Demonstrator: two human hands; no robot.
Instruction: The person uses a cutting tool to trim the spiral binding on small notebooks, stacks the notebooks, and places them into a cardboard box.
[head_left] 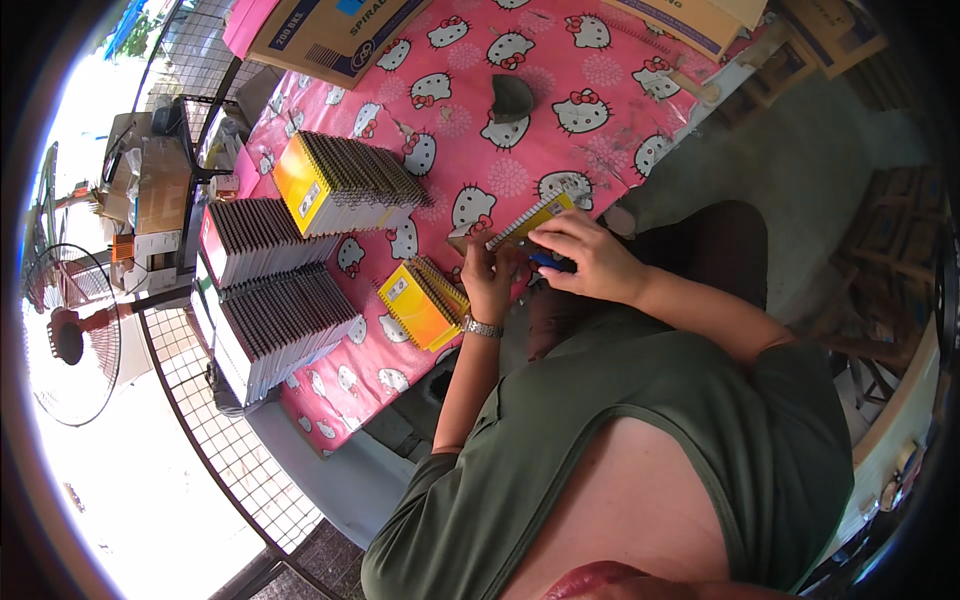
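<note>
A yellow spiral notebook (546, 213) lies at the table's near edge, its white wire coil along one side. My left hand (486, 285) is closed at the coil's left end, its fingertips pinched there. My right hand (598, 262) curls around a small blue-handled hand tool (552, 262), beside the notebook's lower edge; its working end is hidden by the fingers. Just left of my left wrist, a small stack of yellow-orange spiral notebooks (420, 305) rests on the table.
Tall stacks of spiral notebooks, yellow-covered (305, 185) and dark-coiled (285, 325), stand at the left. Cardboard boxes (330, 40) sit at the far edge of the pink patterned tablecloth (510, 175). A dark grey piece (512, 98) lies mid-table. A fan (70, 335) stands far left.
</note>
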